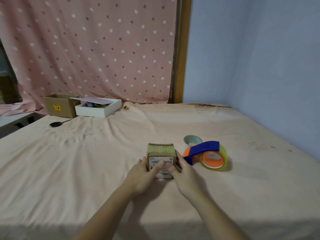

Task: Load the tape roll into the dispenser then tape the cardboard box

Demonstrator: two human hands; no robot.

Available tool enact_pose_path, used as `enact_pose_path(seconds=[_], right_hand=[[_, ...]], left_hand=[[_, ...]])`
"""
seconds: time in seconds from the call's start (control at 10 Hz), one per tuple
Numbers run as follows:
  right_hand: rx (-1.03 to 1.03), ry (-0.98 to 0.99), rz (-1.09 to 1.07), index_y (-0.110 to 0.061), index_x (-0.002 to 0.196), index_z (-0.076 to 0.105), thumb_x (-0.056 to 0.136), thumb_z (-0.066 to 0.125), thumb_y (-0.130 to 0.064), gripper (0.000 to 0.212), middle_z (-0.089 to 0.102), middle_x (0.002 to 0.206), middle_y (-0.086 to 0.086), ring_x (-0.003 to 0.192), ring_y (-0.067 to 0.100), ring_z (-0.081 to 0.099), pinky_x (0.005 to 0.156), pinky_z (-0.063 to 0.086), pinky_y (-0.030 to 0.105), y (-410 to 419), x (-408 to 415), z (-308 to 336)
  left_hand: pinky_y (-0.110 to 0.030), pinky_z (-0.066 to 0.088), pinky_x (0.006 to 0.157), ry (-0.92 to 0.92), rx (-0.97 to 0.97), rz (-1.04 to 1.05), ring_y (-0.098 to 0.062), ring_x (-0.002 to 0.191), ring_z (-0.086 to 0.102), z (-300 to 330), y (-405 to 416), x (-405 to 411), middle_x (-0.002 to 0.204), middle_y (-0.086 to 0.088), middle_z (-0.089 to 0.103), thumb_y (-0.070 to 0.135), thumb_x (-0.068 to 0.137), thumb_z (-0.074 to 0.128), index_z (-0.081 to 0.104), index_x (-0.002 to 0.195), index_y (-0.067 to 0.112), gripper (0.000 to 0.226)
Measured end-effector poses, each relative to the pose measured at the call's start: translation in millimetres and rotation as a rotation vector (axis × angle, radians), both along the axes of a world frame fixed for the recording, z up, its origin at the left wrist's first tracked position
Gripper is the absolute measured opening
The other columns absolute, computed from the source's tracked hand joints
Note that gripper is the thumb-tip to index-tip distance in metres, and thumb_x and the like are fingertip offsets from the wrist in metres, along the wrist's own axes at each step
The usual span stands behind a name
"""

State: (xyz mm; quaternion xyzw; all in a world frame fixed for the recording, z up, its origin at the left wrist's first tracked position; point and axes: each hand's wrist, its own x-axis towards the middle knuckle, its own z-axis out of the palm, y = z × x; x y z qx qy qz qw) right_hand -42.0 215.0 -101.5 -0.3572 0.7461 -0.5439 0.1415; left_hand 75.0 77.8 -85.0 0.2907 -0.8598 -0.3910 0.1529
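Observation:
A small cardboard box (pixel 160 150) with a white barcode label and yellowish tape on its top sits on the peach sheet in the middle. My left hand (pixel 143 174) grips its left side, thumb across the label. My right hand (pixel 183 172) grips its right side, thumb on the front. To the right lies the blue and orange tape dispenser (pixel 201 149) with a clear yellowish tape roll (pixel 214 160) mounted in it. Behind the dispenser stands another tape roll (pixel 192 140) with a patterned teal core.
Black scissors (pixel 56 124) lie at the far left of the sheet. A brown carton (pixel 59 106) and a white box (pixel 98 107) with a loose lid stand at the back left. A dotted pink curtain hangs behind; a blue wall borders the right side.

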Motion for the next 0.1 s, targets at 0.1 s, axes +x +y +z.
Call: enact_pose_path(seconds=[0.1], right_hand=[[-0.081,-0.153,0.059,-0.038,0.158,0.030,0.067,0.070,-0.081,0.108,0.048,0.152,-0.013,0.138,0.003,0.048,0.116,0.044,0.041,6.9,-7.6,5.6]], left_hand=[[-0.040,0.037,0.118,0.027,0.084,-0.011,-0.018,0.134,0.055,9.6,-8.3,11.7,0.145,0.011,0.059,0.101,0.064,0.033,0.048,0.146,0.035,0.107]])
